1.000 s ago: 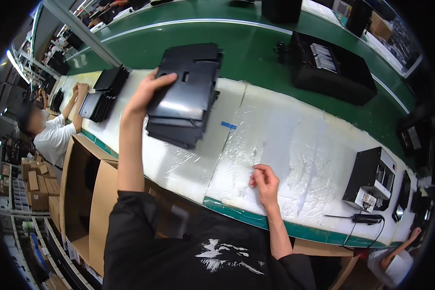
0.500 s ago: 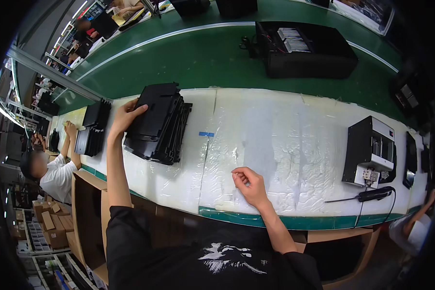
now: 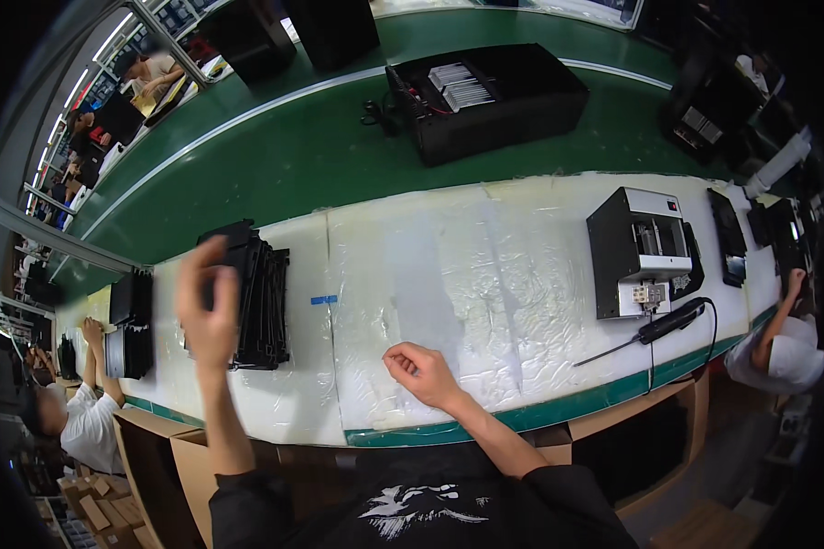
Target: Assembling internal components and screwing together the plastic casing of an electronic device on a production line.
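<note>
My left hand (image 3: 207, 311), a little smeared by motion, is raised in front of a stack of black plastic panels (image 3: 262, 306) at the left of the white covered bench. Its thumb and fingers are apart with nothing between them, and it hides part of the stack. Over the bench's middle, near the front edge, my right hand (image 3: 422, 374) has its fingers curled in. Whatever those fingers hold, if anything, is hidden. A strip of blue tape (image 3: 323, 300) lies on the bench between the stack and my right hand.
To the right stands a black and silver machine (image 3: 645, 242), with a corded electric screwdriver (image 3: 673, 322) before it. A large black case (image 3: 490, 105) sits on the green conveyor (image 3: 320, 156) behind. Co-workers (image 3: 87, 430) are at both sides. Cardboard boxes (image 3: 188, 476) stand below the bench.
My left hand has come off the black panel stack and lifted toward me. My right hand stays curled over the bench. The whole view has shifted, moving bench items leftward.
</note>
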{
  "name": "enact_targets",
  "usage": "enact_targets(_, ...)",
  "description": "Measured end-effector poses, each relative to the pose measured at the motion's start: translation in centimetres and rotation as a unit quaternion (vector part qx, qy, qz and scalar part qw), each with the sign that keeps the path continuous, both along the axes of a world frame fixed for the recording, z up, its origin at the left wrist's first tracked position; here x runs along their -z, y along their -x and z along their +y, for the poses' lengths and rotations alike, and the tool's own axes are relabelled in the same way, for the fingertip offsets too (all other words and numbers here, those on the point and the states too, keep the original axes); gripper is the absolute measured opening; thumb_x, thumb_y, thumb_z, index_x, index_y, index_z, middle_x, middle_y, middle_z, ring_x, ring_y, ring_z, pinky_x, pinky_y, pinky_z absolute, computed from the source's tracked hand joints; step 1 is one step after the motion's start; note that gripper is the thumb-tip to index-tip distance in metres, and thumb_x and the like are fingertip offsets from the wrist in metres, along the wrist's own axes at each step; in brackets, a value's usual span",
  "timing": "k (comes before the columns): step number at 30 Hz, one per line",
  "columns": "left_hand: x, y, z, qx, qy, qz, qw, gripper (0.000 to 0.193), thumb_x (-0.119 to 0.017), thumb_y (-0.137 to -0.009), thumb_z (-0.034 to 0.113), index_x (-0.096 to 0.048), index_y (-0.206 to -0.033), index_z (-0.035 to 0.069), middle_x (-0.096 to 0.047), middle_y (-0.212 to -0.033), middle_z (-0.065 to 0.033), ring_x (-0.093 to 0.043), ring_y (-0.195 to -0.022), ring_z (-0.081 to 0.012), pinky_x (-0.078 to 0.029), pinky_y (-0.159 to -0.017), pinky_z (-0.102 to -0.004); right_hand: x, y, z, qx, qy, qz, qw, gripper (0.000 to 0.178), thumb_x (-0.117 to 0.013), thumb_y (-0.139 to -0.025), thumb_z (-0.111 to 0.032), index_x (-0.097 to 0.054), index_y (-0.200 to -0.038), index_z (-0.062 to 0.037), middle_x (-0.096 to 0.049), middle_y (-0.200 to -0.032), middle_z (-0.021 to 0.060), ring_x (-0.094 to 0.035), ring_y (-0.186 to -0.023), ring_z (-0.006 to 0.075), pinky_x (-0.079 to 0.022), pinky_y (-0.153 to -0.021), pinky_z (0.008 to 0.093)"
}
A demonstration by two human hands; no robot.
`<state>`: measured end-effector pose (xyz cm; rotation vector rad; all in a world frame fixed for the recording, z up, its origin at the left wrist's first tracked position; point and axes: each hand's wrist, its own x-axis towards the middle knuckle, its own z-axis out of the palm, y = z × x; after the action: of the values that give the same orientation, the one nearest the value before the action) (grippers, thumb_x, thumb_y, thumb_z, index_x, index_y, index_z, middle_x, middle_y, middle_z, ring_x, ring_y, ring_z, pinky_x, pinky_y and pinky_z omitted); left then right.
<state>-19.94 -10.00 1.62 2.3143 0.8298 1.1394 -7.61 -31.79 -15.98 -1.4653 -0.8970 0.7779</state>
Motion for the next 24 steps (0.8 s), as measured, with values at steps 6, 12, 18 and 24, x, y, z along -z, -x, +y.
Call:
enact_targets(6, 10.9, -9.6, -3.9, 0.185, 0.037, 0.105, 0.976, 0.031, -0.059, -0.076, 0.005, -0.058, -0.107, 0.002, -0.055, -0.114, -0.0176, -0.053, -0.105, -0.0324, -0.042, -0.090, -0.0360, 0.1, 0.4, 0.1, -0.012, -0.028, -0.012, 0.999, 0.011, -0.062, -0.084, -0.010, -0.058, -0.083, -0.0005, -0.059, -0.067, 0.0048, -0.055, -0.058, 0.0106, -0.045, -0.055, 0.0244)
enact_targets(12, 18.7, -15.8, -4.9, 0.060, -0.124, 0.126, 0.982, 0.042, -0.059, -0.070, 0.007, -0.052, -0.112, 0.002, -0.047, -0.122, -0.0200, -0.045, -0.113, -0.0376, -0.034, -0.097, -0.0447, 0.5, -1.9, -2.3, 0.221, -0.050, -0.111, 0.968, 0.008, -0.064, -0.078, -0.006, -0.057, -0.079, -0.0017, -0.061, -0.081, 0.0113, -0.061, -0.067, 0.0218, -0.048, -0.060, 0.0298)
enact_targets(18, 14.6, -20.8, -1.5, 0.136, -0.041, 0.085, 0.986, 0.036, -0.060, -0.068, 0.004, -0.055, -0.104, 0.004, -0.053, -0.108, -0.0139, -0.049, -0.104, -0.0321, -0.039, -0.088, -0.0400, -0.7, -9.8, -8.2, 0.383, 0.136, -0.466, 0.786, 0.030, -0.062, -0.077, -0.013, -0.057, -0.102, 0.0017, -0.050, -0.119, 0.0261, -0.046, -0.114, 0.0416, -0.037, -0.096, 0.0478)
enact_targets(24, 8.2, -31.7, -0.6, 0.167, -0.310, 0.038, 0.935, 0.029, -0.066, -0.068, 0.009, -0.058, -0.096, 0.006, -0.055, -0.099, -0.0090, -0.051, -0.098, -0.0255, -0.038, -0.085, -0.0380, 0.4, -11.0, -8.4, 0.367, 0.171, -0.492, 0.771, 0.038, -0.060, -0.077, -0.016, -0.055, -0.107, 0.0061, -0.049, -0.118, 0.0278, -0.044, -0.116, 0.0420, -0.034, -0.098, 0.0494)
